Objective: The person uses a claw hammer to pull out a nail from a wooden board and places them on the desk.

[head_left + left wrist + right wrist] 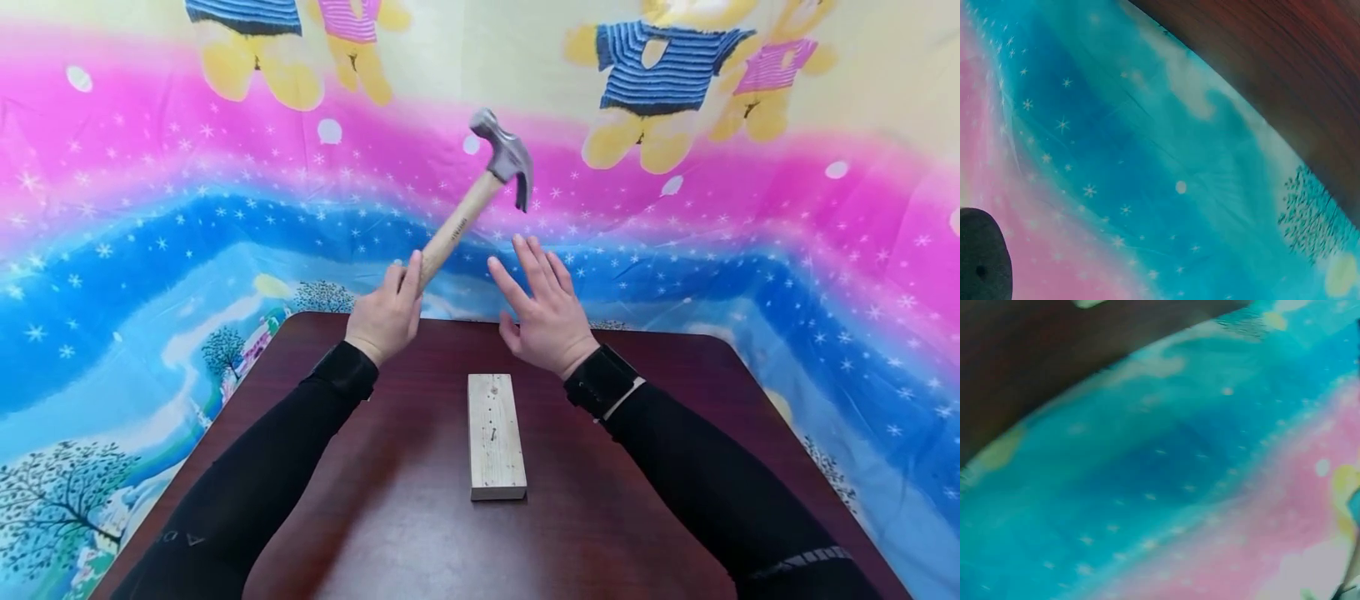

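Black sleeves (277, 471) flank a wooden block (497, 458), left hand (384, 318) gripping a hammer (461, 225) (head uppermost), right hand (553, 323) spread and empty.

"Where's room?"
"Either side of the block (497, 442), and between left hand (386, 315) and right hand (550, 323)."
"What's in the way?"
"The hammer (467, 210), leaning across ahead of that gap; past the table (615, 517), the cloth (660, 283), how close is hard to tell."

Showed shiny metal at hammer head (512, 158), 12 o'clock; smooth wood at handle (460, 227). Presented matt wood at block (498, 462), 6 o'clock; glossy wood-grain at tabletop (405, 533); matt cloth at sleeves (273, 483), 4 and 8 o'clock.
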A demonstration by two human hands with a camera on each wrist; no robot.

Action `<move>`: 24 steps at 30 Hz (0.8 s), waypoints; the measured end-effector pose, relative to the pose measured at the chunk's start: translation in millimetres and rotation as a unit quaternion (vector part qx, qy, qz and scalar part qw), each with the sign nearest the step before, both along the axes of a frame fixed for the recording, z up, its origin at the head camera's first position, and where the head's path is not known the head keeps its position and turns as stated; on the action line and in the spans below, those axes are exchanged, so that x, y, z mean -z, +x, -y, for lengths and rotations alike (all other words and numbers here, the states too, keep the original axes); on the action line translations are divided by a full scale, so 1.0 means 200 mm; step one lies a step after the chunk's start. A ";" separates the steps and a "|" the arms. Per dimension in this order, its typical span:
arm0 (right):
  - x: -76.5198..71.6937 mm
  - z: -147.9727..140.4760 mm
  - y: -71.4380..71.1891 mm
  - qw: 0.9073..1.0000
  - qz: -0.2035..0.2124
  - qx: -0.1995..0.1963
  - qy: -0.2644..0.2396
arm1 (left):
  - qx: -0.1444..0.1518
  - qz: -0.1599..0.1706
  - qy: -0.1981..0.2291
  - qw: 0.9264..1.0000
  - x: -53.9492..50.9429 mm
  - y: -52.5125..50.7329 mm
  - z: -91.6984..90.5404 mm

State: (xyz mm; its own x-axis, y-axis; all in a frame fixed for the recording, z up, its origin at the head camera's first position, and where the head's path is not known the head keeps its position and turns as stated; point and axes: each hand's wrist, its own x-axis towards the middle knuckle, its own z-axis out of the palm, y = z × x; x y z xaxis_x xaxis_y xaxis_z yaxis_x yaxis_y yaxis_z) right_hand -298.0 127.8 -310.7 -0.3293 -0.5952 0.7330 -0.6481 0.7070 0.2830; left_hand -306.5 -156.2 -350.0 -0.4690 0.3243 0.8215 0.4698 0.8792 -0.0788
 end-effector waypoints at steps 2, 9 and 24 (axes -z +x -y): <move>-0.04 0.02 0.01 0.999 -0.051 -0.007 0.006 | 0.007 -0.009 -0.030 0.999 0.01 0.01 -0.01; -0.23 0.01 0.02 0.998 -0.062 0.009 0.016 | 0.039 -0.041 -0.094 0.994 0.01 0.06 -0.04; -0.26 0.05 0.03 0.985 0.055 0.118 0.110 | 0.068 -0.051 -0.166 0.982 -0.01 0.11 -0.11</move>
State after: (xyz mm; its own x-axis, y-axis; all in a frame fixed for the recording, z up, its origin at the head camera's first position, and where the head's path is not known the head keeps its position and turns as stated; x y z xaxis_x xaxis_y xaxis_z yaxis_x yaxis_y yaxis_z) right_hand -292.1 117.9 -258.8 -0.5478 -0.6330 0.5469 -0.5081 0.7712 0.3836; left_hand -283.9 -133.6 -348.7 -0.3235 0.6363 0.7004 0.5563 0.7266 -0.4032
